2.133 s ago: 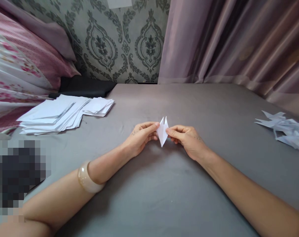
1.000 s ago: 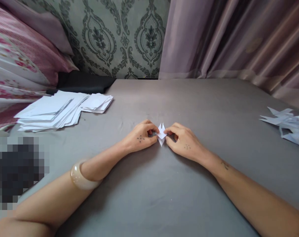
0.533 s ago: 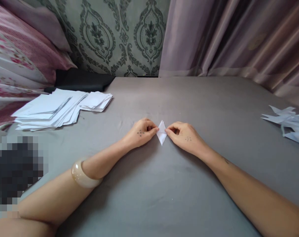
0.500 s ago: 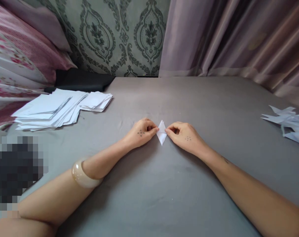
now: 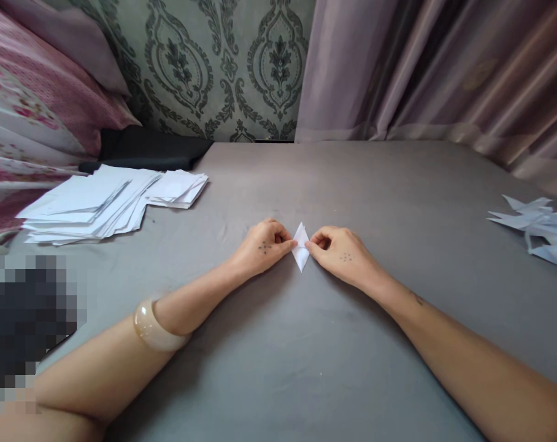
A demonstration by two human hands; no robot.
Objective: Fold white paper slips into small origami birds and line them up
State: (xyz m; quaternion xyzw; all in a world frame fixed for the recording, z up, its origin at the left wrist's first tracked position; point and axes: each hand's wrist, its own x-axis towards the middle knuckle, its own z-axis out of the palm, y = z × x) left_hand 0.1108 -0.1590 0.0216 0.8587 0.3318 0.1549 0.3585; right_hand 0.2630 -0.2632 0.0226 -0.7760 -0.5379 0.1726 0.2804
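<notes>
Grey fabric sheet (image 5: 306, 368) fills most of my view, smooth and flat, and everything sits on it. Behind it I see a patterned grey-green damask wall (image 5: 223, 67) and a mauve pleated curtain (image 5: 435, 73); pink floral bedding (image 5: 25, 110) is piled at far left. No writing, brand or label reads anywhere from here. Next down in size, a fanned stack of white paper sheets (image 5: 108, 199) lies well to the left of the hands, and a loose heap of folded white paper pieces (image 5: 536, 227) sits at the right edge. On the left forearm I make out a cream glossy bangle (image 5: 156, 322). Now the hands: the left hand (image 5: 262, 248) and right hand (image 5: 343, 258) rest on the sheet, fingertips pinching opposite sides of a small white folded paper diamond (image 5: 300, 253), which lies between them at mid-sheet, its lower point toward me.
</notes>
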